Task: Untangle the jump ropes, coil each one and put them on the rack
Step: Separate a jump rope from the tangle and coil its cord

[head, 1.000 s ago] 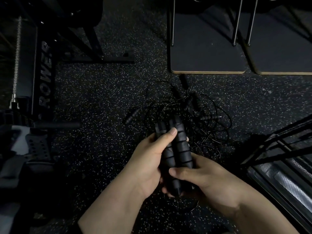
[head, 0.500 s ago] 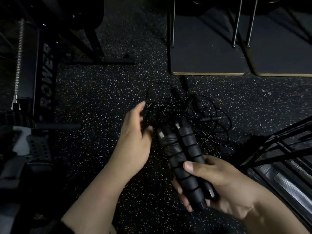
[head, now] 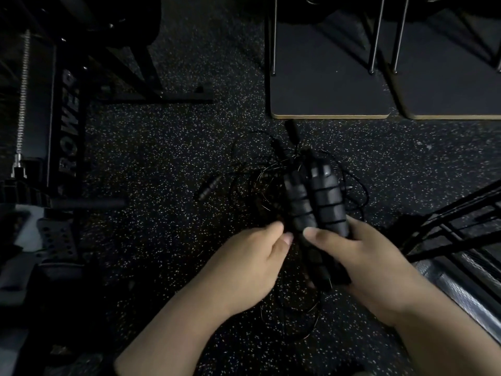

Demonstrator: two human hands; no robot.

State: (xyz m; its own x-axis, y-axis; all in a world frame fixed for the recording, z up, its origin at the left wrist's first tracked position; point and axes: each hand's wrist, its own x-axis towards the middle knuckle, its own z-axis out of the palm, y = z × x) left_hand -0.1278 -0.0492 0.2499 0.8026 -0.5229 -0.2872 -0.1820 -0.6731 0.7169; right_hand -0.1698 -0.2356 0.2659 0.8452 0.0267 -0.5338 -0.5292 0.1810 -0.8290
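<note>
Black ribbed jump-rope handles (head: 314, 202) and black cords (head: 252, 183) lie over black floor (head: 162, 147) flecked with pale specks.

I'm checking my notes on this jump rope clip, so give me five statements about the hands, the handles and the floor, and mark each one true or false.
1. The right hand grips two black ribbed handles side by side. True.
2. The left hand rests flat on the floor, far from the handles. False: it is raised, its fingertips right beside the handles.
3. A tangle of thin black rope lies on the speckled floor. True.
4. Every handle is held in a hand. False: a loose handle lies on the floor to the left of the tangle.
5. The ropes are coiled and racked. False: they remain tangled on the floor.
</note>
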